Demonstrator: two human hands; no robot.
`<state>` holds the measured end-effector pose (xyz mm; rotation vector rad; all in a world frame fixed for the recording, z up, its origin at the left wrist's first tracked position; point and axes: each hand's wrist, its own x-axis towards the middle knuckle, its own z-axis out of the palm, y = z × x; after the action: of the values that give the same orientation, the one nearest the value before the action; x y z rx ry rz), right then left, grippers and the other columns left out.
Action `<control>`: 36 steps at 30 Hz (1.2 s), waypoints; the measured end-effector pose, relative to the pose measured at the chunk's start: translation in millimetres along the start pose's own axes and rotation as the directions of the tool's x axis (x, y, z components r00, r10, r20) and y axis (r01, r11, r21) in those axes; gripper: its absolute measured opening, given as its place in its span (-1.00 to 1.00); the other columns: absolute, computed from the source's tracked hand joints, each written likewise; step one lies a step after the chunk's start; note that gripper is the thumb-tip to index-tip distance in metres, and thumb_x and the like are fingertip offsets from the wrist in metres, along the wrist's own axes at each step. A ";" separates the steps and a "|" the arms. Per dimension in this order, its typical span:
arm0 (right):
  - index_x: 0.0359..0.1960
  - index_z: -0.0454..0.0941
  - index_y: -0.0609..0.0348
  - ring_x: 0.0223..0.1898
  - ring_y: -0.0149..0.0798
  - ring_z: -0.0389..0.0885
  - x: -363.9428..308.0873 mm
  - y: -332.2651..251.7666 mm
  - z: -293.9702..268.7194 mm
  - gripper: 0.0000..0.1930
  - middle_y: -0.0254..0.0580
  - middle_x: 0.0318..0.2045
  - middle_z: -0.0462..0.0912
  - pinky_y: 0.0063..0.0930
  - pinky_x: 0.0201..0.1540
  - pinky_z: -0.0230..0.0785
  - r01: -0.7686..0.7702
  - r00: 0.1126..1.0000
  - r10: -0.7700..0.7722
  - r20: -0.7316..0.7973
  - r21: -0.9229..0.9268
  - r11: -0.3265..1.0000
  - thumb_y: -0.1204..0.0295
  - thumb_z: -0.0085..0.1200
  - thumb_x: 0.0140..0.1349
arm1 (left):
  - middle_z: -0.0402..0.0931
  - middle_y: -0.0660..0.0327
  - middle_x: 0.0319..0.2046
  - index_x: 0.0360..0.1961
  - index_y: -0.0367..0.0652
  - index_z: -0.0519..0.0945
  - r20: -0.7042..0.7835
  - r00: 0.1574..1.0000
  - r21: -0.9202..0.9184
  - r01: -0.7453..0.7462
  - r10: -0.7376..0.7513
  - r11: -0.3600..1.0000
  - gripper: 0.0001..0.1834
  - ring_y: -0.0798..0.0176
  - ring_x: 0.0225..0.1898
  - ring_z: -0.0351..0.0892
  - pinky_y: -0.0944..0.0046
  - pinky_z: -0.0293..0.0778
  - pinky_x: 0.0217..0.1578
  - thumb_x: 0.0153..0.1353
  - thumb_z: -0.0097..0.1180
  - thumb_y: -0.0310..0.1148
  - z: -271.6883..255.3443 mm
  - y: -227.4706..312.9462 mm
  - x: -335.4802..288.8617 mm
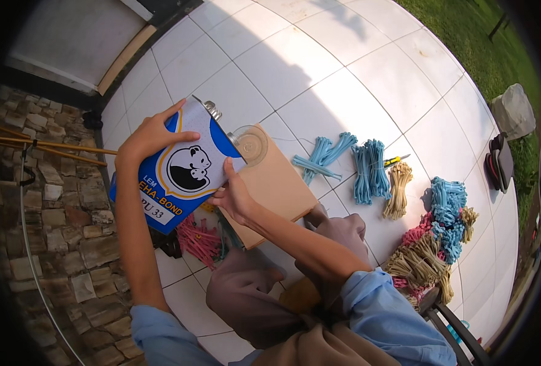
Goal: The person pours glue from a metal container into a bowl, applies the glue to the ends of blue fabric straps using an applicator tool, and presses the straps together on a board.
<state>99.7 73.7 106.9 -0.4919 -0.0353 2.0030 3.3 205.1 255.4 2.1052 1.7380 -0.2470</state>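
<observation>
A blue and white rectangular metal can [191, 128] is held up in both hands, tilted to the right. My left hand [151, 137] grips its upper left part, thumb lying across the front face. At the lower right edge, my right hand [239, 196] holds the can between thumb and fingers. The silver spout or cap [212, 110] sits on the can's upper right end; whether it is open I cannot tell. Just right of the can, a clear round dish [253, 146] rests on a tan board [283, 183]. The can hides part of the dish's left side.
Light blue bundles [371, 171], a beige bundle [398, 190] and a yellow-black screwdriver [397, 160] lie on white tiles. A mixed pile of bundles [426, 256] is at right. Pink strands [200, 240] lie below the can. Left is a stone-clad surface [57, 244] with sticks [57, 146].
</observation>
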 end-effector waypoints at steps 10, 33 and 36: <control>0.31 -0.20 0.19 0.25 0.21 0.10 -17.3 -10.3 14.6 -0.10 0.17 0.27 -0.04 0.14 0.24 -0.05 -0.027 0.998 0.021 -0.061 -0.103 0.994 -0.28 -0.36 0.17 | 0.43 -0.15 -0.01 0.27 0.11 0.20 0.042 0.999 -0.018 0.018 -0.017 1.000 0.06 0.00 0.00 0.48 0.20 0.34 0.03 -0.31 0.33 0.18 -11.1 2.2 -9.1; 0.30 -0.19 0.22 0.22 0.18 0.16 -10.9 -7.6 8.4 -0.13 0.18 0.26 -0.01 0.10 0.23 0.01 -0.017 0.999 0.012 -0.052 -0.088 0.996 -0.26 -0.40 0.20 | 0.43 -0.21 -0.03 0.26 0.03 0.22 0.081 0.996 0.051 0.025 -0.029 0.998 0.14 -0.07 -0.03 0.50 0.18 0.37 0.01 -0.41 0.30 0.28 -6.4 5.5 1.0; 0.30 -0.20 0.23 0.23 0.18 0.15 -8.9 -2.3 5.5 -0.14 0.18 0.26 -0.02 0.11 0.24 -0.01 -0.064 0.996 0.061 -0.062 -0.052 0.997 -0.24 -0.41 0.22 | 0.43 -0.21 -0.03 0.26 0.03 0.23 0.094 0.995 0.039 0.041 -0.045 0.998 0.13 -0.07 -0.01 0.49 0.19 0.36 0.02 -0.42 0.32 0.26 -2.4 -1.9 3.6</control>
<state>103.1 68.1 115.5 -0.5947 -0.0373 2.0512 2.0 209.6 255.9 2.0483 1.7372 -0.3880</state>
